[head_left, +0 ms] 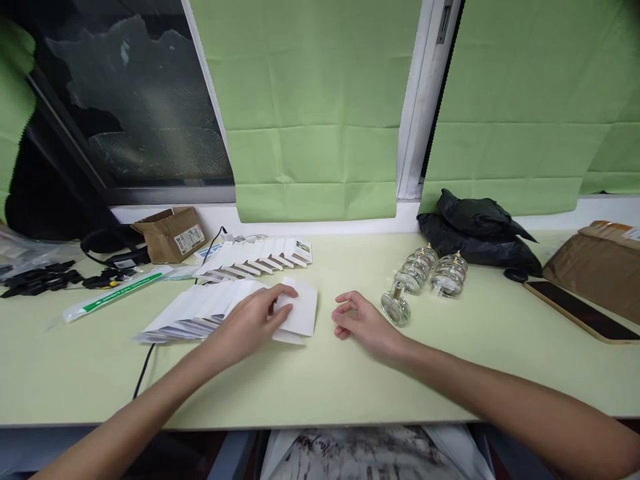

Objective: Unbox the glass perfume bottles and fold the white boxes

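Observation:
My left hand (253,321) lies flat, fingers spread, on the right end of a fanned row of white folded cards (200,308) on the pale green table (320,373), touching the top card (304,310). My right hand (361,320) rests on the table just right of that card, fingers loosely curled, with nothing visible in it. A second fanned row of white flat boxes (260,257) lies behind. Two ribbed clear glass bottles (430,270) lie to the right, and a round glass piece (396,307) sits close to my right hand.
A small cardboard box (173,233), black cables and clips (45,277) and a long white-green packet (115,291) sit at the left. A black plastic bag (475,227), a phone (580,310) and a brown parcel (600,263) are at the right. Green blinds cover the window behind.

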The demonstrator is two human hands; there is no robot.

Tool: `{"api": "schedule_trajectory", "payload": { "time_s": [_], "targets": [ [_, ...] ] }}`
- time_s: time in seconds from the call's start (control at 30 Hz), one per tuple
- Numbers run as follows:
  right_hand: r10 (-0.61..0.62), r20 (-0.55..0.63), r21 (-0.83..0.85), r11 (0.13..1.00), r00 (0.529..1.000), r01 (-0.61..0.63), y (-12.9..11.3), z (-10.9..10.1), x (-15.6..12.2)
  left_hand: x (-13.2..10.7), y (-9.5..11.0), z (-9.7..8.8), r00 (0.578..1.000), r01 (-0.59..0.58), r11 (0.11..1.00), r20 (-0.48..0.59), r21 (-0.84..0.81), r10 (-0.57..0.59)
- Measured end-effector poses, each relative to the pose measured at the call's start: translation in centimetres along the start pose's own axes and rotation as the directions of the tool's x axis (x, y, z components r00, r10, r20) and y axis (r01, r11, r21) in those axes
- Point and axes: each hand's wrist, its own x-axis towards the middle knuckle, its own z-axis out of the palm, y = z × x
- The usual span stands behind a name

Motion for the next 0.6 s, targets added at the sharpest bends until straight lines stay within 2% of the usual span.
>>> {"api": "schedule_trajectory", "payload": {
  "time_s": [0.1, 0.2, 0.27, 0.33, 0.37, 0.43, 0.53, 0.6],
  "targets": [
    [-0.049, 0.075, -0.118, 0.991, 0.996, 0.058, 0.4, -0.4, -0.7, 0.3, -2.4, -1.9, 0.998, 0.048, 0.989, 0.025, 0.142, -0.052],
    [-0.051, 0.156, -0.192, 0.978, 0.986, 0.081, 0.3, -0.7, -1.4, 1.0, -4.7, -3.3, 0.992, 0.048, 0.976, 0.1, 0.212, -0.071],
    [-0.039, 0.196, -0.237, 0.968, 0.98, 0.086, -0.1, -0.7, -1.7, 1.4, -5.7, -4.1, 0.987, 0.055, 0.964, 0.132, 0.26, -0.092],
    [-0.026, 0.226, -0.279, 0.956, 0.974, 0.091, -0.7, -0.7, -2.1, 1.7, -5.9, -4.5, 0.991, 0.037, 0.945, 0.111, 0.326, -0.077],
    [-0.021, 0.236, -0.3, 0.949, 0.971, 0.093, -1.1, -0.6, -2.3, 1.7, -5.7, -4.5, 0.996, 0.006, 0.932, 0.077, 0.363, -0.036],
    [-0.006, 0.258, -0.354, 0.93, 0.966, 0.1, -2.2, -0.5, -2.9, 1.3, -4.8, -3.9, 0.993, -0.114, 0.896, 0.009, 0.43, 0.122],
    [-0.002, 0.283, -0.46, 0.877, 0.959, 0.138, -4.1, -0.4, -3.8, 0.2, -2.5, -1.6, 0.926, -0.334, 0.808, 0.008, 0.486, 0.378],
    [-0.033, 0.285, -0.53, 0.827, 0.958, 0.187, -5.2, -0.6, -4.4, -0.7, -1.0, 0.3, 0.893, -0.412, 0.757, 0.06, 0.507, 0.446]
  ]
}}
